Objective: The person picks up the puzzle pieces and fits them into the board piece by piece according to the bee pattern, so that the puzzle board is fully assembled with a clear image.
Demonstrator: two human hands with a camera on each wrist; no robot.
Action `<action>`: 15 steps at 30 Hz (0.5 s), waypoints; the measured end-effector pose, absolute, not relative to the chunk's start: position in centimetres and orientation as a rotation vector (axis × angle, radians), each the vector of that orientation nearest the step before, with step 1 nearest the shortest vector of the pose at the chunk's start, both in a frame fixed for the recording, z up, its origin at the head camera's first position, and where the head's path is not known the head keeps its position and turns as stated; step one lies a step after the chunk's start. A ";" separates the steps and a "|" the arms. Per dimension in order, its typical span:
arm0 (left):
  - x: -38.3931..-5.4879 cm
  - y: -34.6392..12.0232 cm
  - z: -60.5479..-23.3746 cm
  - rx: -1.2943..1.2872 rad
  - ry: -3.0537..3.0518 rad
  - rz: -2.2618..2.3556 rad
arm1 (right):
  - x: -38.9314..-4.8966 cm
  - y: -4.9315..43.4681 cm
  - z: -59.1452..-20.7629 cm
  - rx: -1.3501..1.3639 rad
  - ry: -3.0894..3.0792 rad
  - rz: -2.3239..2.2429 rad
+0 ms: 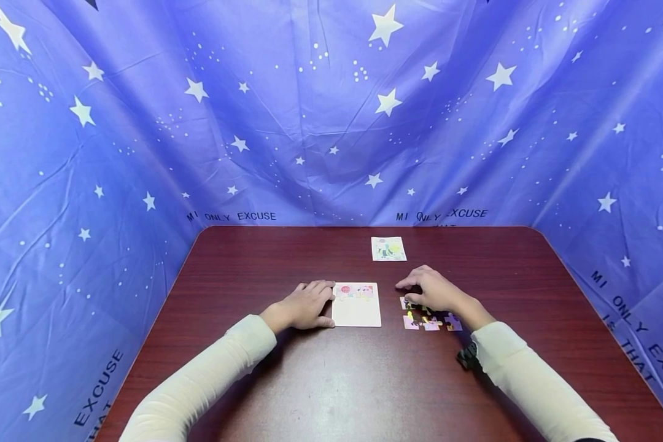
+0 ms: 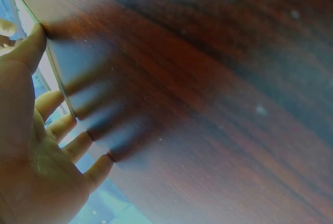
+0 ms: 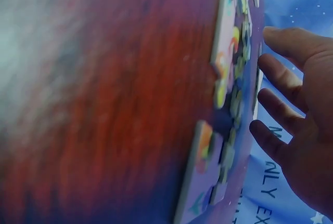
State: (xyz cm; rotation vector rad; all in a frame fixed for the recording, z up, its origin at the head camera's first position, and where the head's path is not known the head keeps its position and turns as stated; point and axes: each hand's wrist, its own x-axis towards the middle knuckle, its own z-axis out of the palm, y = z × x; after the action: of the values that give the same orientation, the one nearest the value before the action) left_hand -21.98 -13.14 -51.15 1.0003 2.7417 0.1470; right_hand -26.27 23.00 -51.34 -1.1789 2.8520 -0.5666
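A white puzzle board [image 1: 356, 314] lies flat on the table, with colourful jigsaw pieces [image 1: 355, 290] filling a strip along its far edge. My left hand [image 1: 308, 306] rests at the board's left side, fingers and thumb extended along its edge; the left wrist view shows those fingers [image 2: 98, 173] spread. To the right, my right hand [image 1: 433, 291] hovers over a group of loose jigsaw pieces [image 1: 411, 322], partly hiding the far ones. In the right wrist view, the right fingers [image 3: 281, 76] are loosely spread and hold nothing, beyond the nearer loose pieces [image 3: 223, 42].
A small picture card [image 1: 389, 248] with a printed design lies farther back on the dark red wooden table [image 1: 309, 380]. Blue star-printed curtains [image 1: 309, 110] hang around the table's back and sides. A black device [image 1: 467, 356] is strapped at the right wrist.
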 end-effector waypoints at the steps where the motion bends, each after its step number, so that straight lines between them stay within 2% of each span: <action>1: -22.0 -13.1 -51.1 1.001 2.741 0.149 | -26.2 23.1 -51.4 -1.177 2.850 -0.575; 15: -22.0 -13.1 -51.2 0.996 2.744 0.136 | -25.4 24.6 -51.7 -1.201 2.845 -0.548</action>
State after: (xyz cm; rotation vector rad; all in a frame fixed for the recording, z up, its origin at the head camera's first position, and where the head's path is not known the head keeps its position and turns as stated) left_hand -22.01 -13.08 -51.18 0.9958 2.7441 0.1361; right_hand -25.43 24.57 -51.69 -1.2006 2.8453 -0.5485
